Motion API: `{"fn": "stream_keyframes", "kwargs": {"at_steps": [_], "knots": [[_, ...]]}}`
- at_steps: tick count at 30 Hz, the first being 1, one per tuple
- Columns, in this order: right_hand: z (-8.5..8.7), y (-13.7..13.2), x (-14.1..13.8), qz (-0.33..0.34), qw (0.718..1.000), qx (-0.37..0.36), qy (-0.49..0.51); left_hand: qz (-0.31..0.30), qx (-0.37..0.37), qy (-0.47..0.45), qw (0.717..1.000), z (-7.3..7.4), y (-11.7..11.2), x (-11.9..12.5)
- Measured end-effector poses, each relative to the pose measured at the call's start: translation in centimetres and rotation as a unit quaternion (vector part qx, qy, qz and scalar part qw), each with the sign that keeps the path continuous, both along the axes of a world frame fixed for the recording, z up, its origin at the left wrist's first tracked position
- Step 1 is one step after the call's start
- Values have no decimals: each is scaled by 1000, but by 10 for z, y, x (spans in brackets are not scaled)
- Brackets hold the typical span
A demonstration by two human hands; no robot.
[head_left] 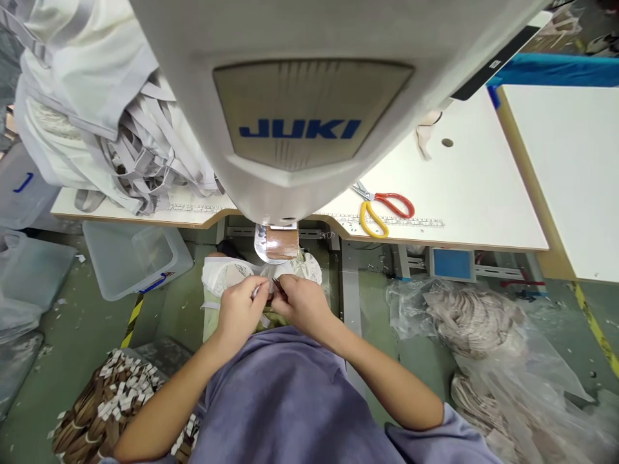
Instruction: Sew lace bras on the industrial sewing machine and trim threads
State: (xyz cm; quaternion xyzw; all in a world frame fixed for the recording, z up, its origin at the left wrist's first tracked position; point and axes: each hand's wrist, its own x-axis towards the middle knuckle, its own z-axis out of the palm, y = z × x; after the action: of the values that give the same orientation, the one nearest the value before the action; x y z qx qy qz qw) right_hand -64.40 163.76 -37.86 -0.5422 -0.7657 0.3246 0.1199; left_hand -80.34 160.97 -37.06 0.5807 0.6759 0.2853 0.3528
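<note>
A white lace-trimmed garment [223, 274], which looks like a bra, lies over my lap just below the sewing machine head. My left hand [240, 308] is closed, pinching a light edge of the garment between thumb and fingers. Beside it, almost touching, my right hand [305, 304] is closed around a small dark pointed tool [280, 287]. Most of that tool is hidden by the fingers, so its exact kind is unclear. Right above both hands is the machine's rounded metal bed end with a brown plate [282, 244].
The JUKI machine head [309, 38] hangs over the white table [464, 193]. Red-and-yellow-handled scissors [382, 209] lie on it. White garments [87, 96] are heaped at left. A clear bin [111, 264], brown strap bundles [91, 406] and bagged beige pieces [476, 319] are on the floor.
</note>
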Motion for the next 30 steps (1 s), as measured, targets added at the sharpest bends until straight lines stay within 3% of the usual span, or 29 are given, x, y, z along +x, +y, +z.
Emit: {"fn": "stream_keyframes", "kwargs": {"at_steps": [2, 4, 7, 12, 14, 21, 24, 26, 28, 30], "knots": [[-4, -2, 10, -24, 988, -46, 144, 44, -54, -79, 994, 0, 5, -7], [-4, -4, 23, -56, 951, -118, 281, 77, -82, -138, 984, 0, 9, -13], [3, -5, 36, -101, 906, -179, 371, 80, -99, -178, 976, 1, 12, -18], [6, -5, 32, -20, 967, 2, 255, 61, -118, -213, 968, 7, 11, -13], [1, -5, 25, 4, 980, 33, 197, 58, -112, -209, 970, 9, 10, -10], [-3, -1, 11, 6, 998, 36, 57, 40, -77, -139, 987, 12, 5, -1], [-1, 4, 20, 20, 990, -47, 131, 21, -63, -101, 993, 11, 4, -3], [-2, 5, 30, 18, 946, -187, 263, 23, -67, -93, 993, 8, 5, -6], [-3, 5, 37, -21, 865, -314, 391, 28, -95, -124, 987, 5, 6, -7], [-4, 3, 38, -78, 797, -355, 482, 27, -128, -171, 977, 3, 7, -6]]}}
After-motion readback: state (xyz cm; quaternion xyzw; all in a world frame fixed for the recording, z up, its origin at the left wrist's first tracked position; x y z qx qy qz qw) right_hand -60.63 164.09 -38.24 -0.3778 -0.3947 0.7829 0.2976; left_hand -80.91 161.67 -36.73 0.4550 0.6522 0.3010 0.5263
